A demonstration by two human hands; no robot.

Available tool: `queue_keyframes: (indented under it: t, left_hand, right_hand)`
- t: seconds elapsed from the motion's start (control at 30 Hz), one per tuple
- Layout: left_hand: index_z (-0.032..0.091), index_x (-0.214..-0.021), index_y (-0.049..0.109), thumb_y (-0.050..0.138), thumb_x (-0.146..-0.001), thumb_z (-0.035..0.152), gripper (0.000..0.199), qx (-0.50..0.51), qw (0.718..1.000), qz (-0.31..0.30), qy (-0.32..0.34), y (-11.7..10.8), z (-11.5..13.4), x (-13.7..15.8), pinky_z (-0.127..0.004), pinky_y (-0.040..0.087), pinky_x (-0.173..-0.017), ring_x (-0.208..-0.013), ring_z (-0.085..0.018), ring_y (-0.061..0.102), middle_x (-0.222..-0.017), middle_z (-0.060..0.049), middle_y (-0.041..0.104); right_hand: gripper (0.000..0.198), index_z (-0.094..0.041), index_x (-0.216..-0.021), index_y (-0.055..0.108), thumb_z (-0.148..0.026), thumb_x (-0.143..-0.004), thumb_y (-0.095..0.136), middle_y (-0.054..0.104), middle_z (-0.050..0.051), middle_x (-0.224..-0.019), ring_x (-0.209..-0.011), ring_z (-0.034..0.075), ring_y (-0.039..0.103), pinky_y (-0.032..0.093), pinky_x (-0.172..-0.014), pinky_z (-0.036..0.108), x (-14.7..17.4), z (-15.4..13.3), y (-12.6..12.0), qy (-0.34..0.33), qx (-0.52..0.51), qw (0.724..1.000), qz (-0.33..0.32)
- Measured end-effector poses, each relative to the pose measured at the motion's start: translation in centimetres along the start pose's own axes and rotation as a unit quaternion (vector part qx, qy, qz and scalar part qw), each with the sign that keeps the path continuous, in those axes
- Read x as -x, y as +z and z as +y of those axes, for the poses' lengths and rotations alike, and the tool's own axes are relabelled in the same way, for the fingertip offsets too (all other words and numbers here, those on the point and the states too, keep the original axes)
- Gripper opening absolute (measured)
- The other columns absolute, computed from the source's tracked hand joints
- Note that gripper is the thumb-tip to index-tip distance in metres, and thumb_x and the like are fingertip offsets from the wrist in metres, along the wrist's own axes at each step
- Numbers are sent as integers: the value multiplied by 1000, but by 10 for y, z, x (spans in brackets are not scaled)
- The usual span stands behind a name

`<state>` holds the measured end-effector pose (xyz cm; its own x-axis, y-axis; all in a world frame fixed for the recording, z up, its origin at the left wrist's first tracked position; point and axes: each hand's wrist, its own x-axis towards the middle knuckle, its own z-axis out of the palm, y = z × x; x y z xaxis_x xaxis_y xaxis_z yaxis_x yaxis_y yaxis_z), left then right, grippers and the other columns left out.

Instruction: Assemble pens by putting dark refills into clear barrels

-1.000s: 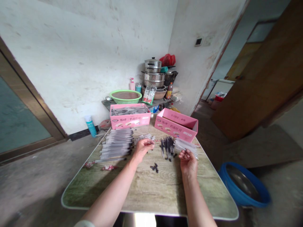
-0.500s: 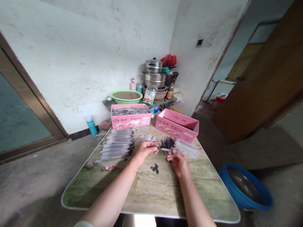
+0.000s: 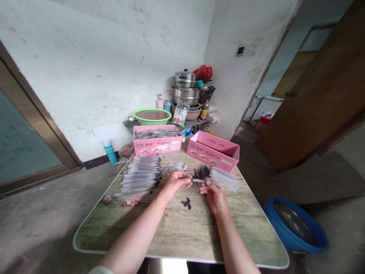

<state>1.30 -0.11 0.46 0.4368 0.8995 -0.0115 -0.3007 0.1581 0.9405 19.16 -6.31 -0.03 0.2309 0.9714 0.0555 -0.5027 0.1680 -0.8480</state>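
Observation:
My right hand [image 3: 216, 192] pinches a slim whitish, translucent pen [image 3: 199, 180], held level with one end pointing left. At that end, the fingertips of my left hand [image 3: 178, 182] are closed on a small dark piece, mostly hidden, that meets the pen. Below the hands lie several small black caps [image 3: 186, 203] on the table [image 3: 185, 232]. Beyond my right hand are a bunch of thin black-tipped pieces [image 3: 202, 172] and a pile of clear tubes [image 3: 225, 179]. A row of dark-ended pens [image 3: 141, 175] lies to the left.
Two pink boxes stand at the table's far edge: the left box [image 3: 158, 147] is filled with pens, the right box [image 3: 212, 156] is open. Small whitish pieces [image 3: 174, 167] lie between the piles. A blue tub [image 3: 322, 243] is on the floor at right.
My right hand has shifted slightly left with the pen, and its end now meets the dark piece at my left fingertips. Before, a small gap lay between them.

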Motion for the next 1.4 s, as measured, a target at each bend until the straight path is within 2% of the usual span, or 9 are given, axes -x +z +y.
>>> queue_keyframes:
  t: [0.73, 0.9, 0.97, 1.07, 1.17, 1.3, 1.4]
  left_hand:
    - [9, -83, 66, 84, -62, 34, 37, 8, 1000, -15, 12, 4, -2, 2, -28, 54, -68, -68, -17, 67, -74, -5, 67]
    - [10, -93, 66, 78, -69, 46, 46, 9, 1000, -14, 3, 5, 3, 4, -28, 55, -65, -71, -18, 68, -81, -9, 68]
    - [10, -90, 65, 72, -72, 54, 48, -12, 1000, -11, -11, 5, 3, 4, -25, 51, -55, -62, -16, 66, -77, -9, 67]
    - [10, -80, 64, 66, -75, 59, 50, -66, 997, -17, -27, 3, -1, 4, -20, 38, -40, -48, -11, 57, -65, -6, 63]
    - [9, -76, 64, 66, -76, 57, 47, -100, 994, -40, -10, 2, -4, 2, -19, 30, -37, -43, -8, 51, -62, -4, 60]
    - [10, -75, 62, 76, -70, 47, 40, -81, 996, -44, 10, 2, -5, 1, -19, 37, -42, -47, -9, 53, -62, -3, 60]
    - [11, -85, 62, 83, -61, 40, 44, -50, 998, -40, 12, 3, -4, 2, -23, 47, -50, -54, -12, 60, -68, -3, 63]
  right_hand:
    - [23, -13, -84, 69, -24, -68, 81, 73, 7, -67, -51, 16, 67, 57, -49, 24, -2, 4, -1, 9, 1, 1000, 3]
    - [23, -14, -84, 69, -24, -68, 81, 73, 7, -68, -50, 16, 67, 57, -49, 24, -2, 2, 0, 7, -5, 1000, 5]
    - [22, -14, -84, 69, -24, -68, 81, 73, 7, -68, -51, 15, 67, 57, -49, 24, -1, 2, -1, 5, -5, 1000, 4]
    - [23, -14, -84, 69, -24, -68, 80, 73, 7, -68, -51, 16, 67, 57, -49, 25, -1, 3, -1, 5, -3, 1000, 2]
    - [24, -13, -85, 68, -24, -69, 81, 73, 7, -68, -51, 16, 67, 57, -49, 25, -2, 5, -2, 8, 2, 1000, 3]
    - [24, -13, -85, 68, -26, -68, 81, 73, 7, -67, -50, 16, 67, 57, -48, 24, -2, 5, -2, 6, 8, 1000, 6]
    - [25, -13, -84, 68, -27, -68, 81, 73, 6, -67, -50, 15, 67, 57, -48, 24, -2, 5, -2, 7, 8, 1000, 8]
